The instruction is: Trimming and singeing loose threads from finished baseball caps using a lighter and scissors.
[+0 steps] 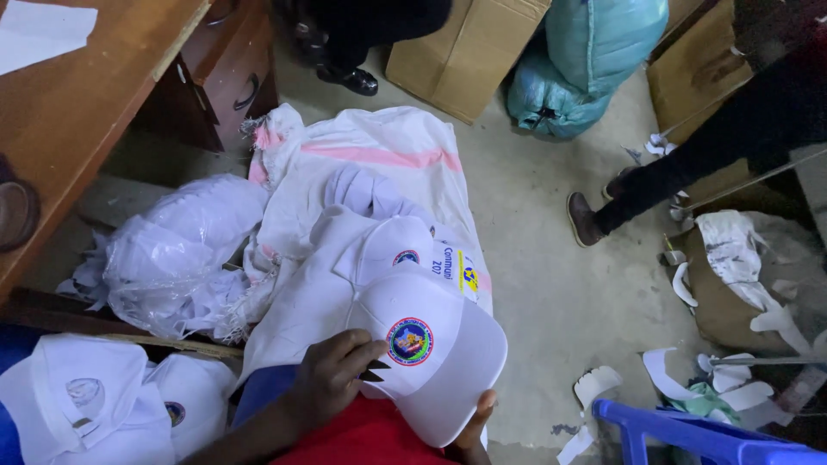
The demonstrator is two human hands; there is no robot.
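Observation:
I hold a white cap with a round coloured badge on its front, low in the middle of the head view. My left hand grips the cap's left side, fingers spread over the crown near the badge. My right hand is mostly hidden under the peak; only fingertips show at its lower edge. Beyond the cap, more white caps lie stacked on a white sack with a pink stripe.
Other white caps lie at the lower left, beside a clear plastic bag of white items. A wooden desk stands at the left. Cardboard boxes, teal bags, another person's leg and a blue plastic chair surround the concrete floor.

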